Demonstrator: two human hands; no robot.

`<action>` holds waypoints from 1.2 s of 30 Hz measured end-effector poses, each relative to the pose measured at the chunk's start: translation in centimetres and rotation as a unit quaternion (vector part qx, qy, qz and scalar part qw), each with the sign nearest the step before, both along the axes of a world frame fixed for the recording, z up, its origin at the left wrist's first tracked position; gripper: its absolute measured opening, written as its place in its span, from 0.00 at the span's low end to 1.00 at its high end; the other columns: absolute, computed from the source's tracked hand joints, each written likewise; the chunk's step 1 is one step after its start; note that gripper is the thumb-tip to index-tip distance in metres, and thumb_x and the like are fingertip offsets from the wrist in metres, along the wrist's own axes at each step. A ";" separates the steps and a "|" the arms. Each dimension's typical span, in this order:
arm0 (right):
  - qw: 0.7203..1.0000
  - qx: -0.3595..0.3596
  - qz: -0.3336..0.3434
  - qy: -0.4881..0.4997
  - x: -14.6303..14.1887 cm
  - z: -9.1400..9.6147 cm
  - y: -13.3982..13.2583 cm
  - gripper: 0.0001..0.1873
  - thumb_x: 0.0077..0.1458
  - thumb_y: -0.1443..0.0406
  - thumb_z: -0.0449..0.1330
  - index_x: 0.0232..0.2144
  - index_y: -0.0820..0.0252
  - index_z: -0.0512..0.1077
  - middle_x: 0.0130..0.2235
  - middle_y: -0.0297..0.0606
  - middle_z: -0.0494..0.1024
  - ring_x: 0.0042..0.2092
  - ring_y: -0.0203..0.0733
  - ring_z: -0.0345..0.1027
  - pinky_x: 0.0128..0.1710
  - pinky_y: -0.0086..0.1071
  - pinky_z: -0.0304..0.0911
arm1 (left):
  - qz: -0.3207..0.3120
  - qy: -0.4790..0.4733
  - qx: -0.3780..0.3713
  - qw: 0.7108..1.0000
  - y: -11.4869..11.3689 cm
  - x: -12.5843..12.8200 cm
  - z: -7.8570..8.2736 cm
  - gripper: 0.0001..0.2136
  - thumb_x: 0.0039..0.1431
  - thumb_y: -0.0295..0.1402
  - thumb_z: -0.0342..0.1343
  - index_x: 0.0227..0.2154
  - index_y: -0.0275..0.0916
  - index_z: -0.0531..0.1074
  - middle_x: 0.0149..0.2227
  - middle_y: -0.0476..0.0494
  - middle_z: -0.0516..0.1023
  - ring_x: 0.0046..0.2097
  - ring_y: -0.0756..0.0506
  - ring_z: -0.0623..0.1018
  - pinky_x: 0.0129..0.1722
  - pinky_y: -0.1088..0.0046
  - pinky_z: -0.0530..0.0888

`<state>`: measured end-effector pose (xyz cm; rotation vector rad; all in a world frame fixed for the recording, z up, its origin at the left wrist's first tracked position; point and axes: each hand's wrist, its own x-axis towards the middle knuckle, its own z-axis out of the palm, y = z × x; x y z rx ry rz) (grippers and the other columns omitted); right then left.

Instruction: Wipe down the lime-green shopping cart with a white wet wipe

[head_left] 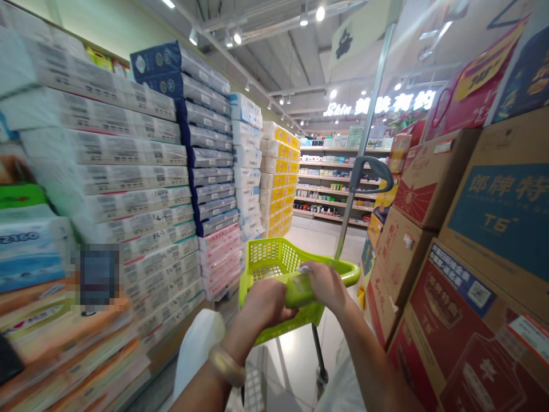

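A lime-green plastic shopping cart (266,252) stands right in front of me, its basket walls pierced with holes. My left hand (266,300) is closed round the left part of the cart's handle (299,290). A wide bracelet (227,365) sits on the left wrist. Gripping the right part of the same handle is my right hand (326,283), with the fingers wrapped over it. Something small and white shows at the right hand's fingers; I cannot make out what it is. As far as its inside shows, the basket holds nothing.
Tall stacks of wrapped paper packs (137,154) line the left side. Cardboard cartons (416,183) are piled close on the right. A metal pole (369,123) with a grey loop rises beyond the cart. Stocked shelves (326,180) stand at the aisle's far end.
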<state>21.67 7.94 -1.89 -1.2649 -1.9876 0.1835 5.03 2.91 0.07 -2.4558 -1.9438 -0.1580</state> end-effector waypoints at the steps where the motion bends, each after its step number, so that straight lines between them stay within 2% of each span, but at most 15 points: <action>1: 0.999 0.010 -0.034 0.010 0.8 -0.3 0.1 0.16 0.60 0.68 0.51 0.38 0.57 0.80 0.35 0.42 0.84 0.39 0.47 0.79 0.39 0.35 0.70 | 0.000 0.000 0.003 1.000 0.0 -0.1 0.0 0.20 0.49 0.48 0.58 0.32 0.35 0.81 0.35 0.31 0.83 0.39 0.33 0.82 0.40 0.61 0.77; 3: 0.995 0.032 -0.085 0.029 1.9 -1.1 0.0 0.18 0.60 0.69 0.49 0.40 0.60 0.80 0.38 0.48 0.83 0.42 0.52 0.78 0.43 0.42 0.71 | -0.001 -0.001 0.011 1.000 0.1 -0.3 -0.1 0.20 0.48 0.47 0.59 0.33 0.35 0.81 0.35 0.30 0.83 0.39 0.33 0.82 0.40 0.60 0.77; 5: 0.993 0.055 -0.096 0.042 1.6 -2.2 -0.8 0.19 0.59 0.71 0.50 0.42 0.59 0.79 0.43 0.48 0.82 0.48 0.53 0.76 0.49 0.44 0.70 | -0.001 -0.002 0.016 1.000 0.1 -0.5 -0.1 0.20 0.48 0.48 0.59 0.32 0.34 0.81 0.35 0.29 0.82 0.39 0.32 0.82 0.40 0.59 0.77; 7: 0.993 0.088 -0.058 0.049 0.3 -3.4 -1.9 0.19 0.58 0.72 0.50 0.41 0.54 0.79 0.47 0.41 0.82 0.54 0.49 0.73 0.57 0.42 0.66 | -0.004 -0.003 0.019 1.000 0.1 -0.7 -0.1 0.19 0.47 0.48 0.59 0.32 0.35 0.81 0.35 0.30 0.83 0.39 0.32 0.81 0.40 0.60 0.76; 8: 0.990 0.129 0.004 0.057 -0.4 -4.0 -2.4 0.20 0.58 0.73 0.49 0.42 0.54 0.79 0.47 0.40 0.82 0.55 0.48 0.72 0.59 0.44 0.65 | -0.007 -0.004 0.020 1.000 0.1 -0.8 -0.1 0.18 0.47 0.47 0.59 0.32 0.36 0.81 0.34 0.32 0.83 0.39 0.33 0.82 0.40 0.61 0.76; 10: 0.979 0.180 0.064 0.069 -1.2 -5.1 -3.0 0.22 0.59 0.74 0.48 0.46 0.53 0.77 0.48 0.39 0.81 0.56 0.46 0.71 0.60 0.46 0.64 | -0.014 -0.007 0.023 1.000 0.1 -1.1 -0.1 0.17 0.48 0.47 0.58 0.31 0.38 0.81 0.34 0.34 0.83 0.40 0.34 0.82 0.40 0.62 0.76; 11: 0.975 0.198 0.069 0.076 -1.1 -5.6 -3.0 0.22 0.59 0.74 0.48 0.47 0.54 0.76 0.49 0.40 0.81 0.56 0.46 0.71 0.59 0.47 0.64 | -0.018 -0.007 0.023 1.000 0.1 -1.2 -0.1 0.17 0.48 0.47 0.58 0.31 0.39 0.80 0.34 0.35 0.83 0.40 0.34 0.82 0.40 0.63 0.75; 16: 0.965 0.217 -0.088 0.121 2.1 -7.1 -1.9 0.20 0.61 0.71 0.48 0.49 0.57 0.75 0.50 0.45 0.80 0.58 0.51 0.69 0.59 0.54 0.62 | -0.021 0.002 0.022 1.000 0.2 -1.4 -0.1 0.18 0.49 0.48 0.57 0.30 0.39 0.80 0.34 0.36 0.83 0.38 0.35 0.82 0.38 0.63 0.75; 18: 0.963 0.217 -0.108 0.119 2.1 -7.2 -2.1 0.19 0.61 0.70 0.49 0.49 0.58 0.75 0.50 0.46 0.79 0.59 0.53 0.68 0.59 0.56 0.61 | -0.020 0.004 0.023 1.000 0.2 -1.3 -0.1 0.18 0.48 0.49 0.57 0.30 0.39 0.80 0.34 0.36 0.83 0.38 0.34 0.82 0.38 0.63 0.75; 24: 0.968 0.236 0.049 0.065 -1.4 -7.2 -4.2 0.23 0.60 0.74 0.48 0.51 0.53 0.74 0.52 0.39 0.79 0.60 0.46 0.67 0.62 0.50 0.59 | -0.023 0.012 0.028 0.999 0.1 -1.2 0.0 0.19 0.49 0.49 0.57 0.31 0.38 0.80 0.34 0.34 0.83 0.39 0.34 0.82 0.37 0.63 0.75; 26: 0.964 0.250 0.017 0.086 -0.5 -7.5 -3.8 0.23 0.61 0.74 0.48 0.51 0.54 0.74 0.51 0.40 0.79 0.59 0.47 0.68 0.63 0.52 0.57 | -0.023 0.007 0.027 0.999 0.0 -1.3 0.1 0.18 0.49 0.49 0.57 0.30 0.38 0.80 0.33 0.35 0.83 0.39 0.34 0.82 0.37 0.64 0.74; 29: 0.949 0.262 -0.105 0.141 1.6 -8.0 -2.9 0.21 0.62 0.71 0.47 0.51 0.58 0.74 0.49 0.45 0.80 0.60 0.53 0.66 0.61 0.59 0.56 | -0.023 -0.001 0.028 0.999 -0.1 -1.3 0.1 0.17 0.48 0.48 0.57 0.29 0.39 0.80 0.33 0.36 0.83 0.38 0.35 0.82 0.36 0.65 0.74; 31: 0.948 0.251 -0.130 0.147 1.9 -7.9 -2.8 0.20 0.63 0.69 0.47 0.51 0.59 0.74 0.50 0.48 0.80 0.61 0.55 0.65 0.61 0.61 0.56 | -0.019 0.000 0.030 0.999 -0.1 -1.2 0.0 0.16 0.48 0.47 0.57 0.29 0.39 0.80 0.33 0.37 0.83 0.38 0.36 0.81 0.37 0.66 0.73; 33: 0.960 0.236 -0.081 0.129 0.9 -7.4 -3.3 0.20 0.62 0.70 0.48 0.51 0.58 0.74 0.52 0.46 0.79 0.61 0.53 0.64 0.61 0.58 0.57 | -0.015 0.006 0.033 0.999 0.0 -1.1 0.0 0.17 0.48 0.48 0.58 0.29 0.39 0.80 0.33 0.36 0.83 0.38 0.36 0.81 0.37 0.66 0.74; 36: 0.971 0.219 0.043 0.089 -1.3 -6.7 -4.3 0.22 0.60 0.73 0.49 0.51 0.54 0.75 0.52 0.41 0.78 0.60 0.47 0.66 0.62 0.51 0.60 | -0.022 0.015 0.036 0.999 0.1 -1.0 -0.1 0.18 0.49 0.49 0.57 0.30 0.38 0.80 0.34 0.35 0.82 0.38 0.36 0.81 0.38 0.65 0.74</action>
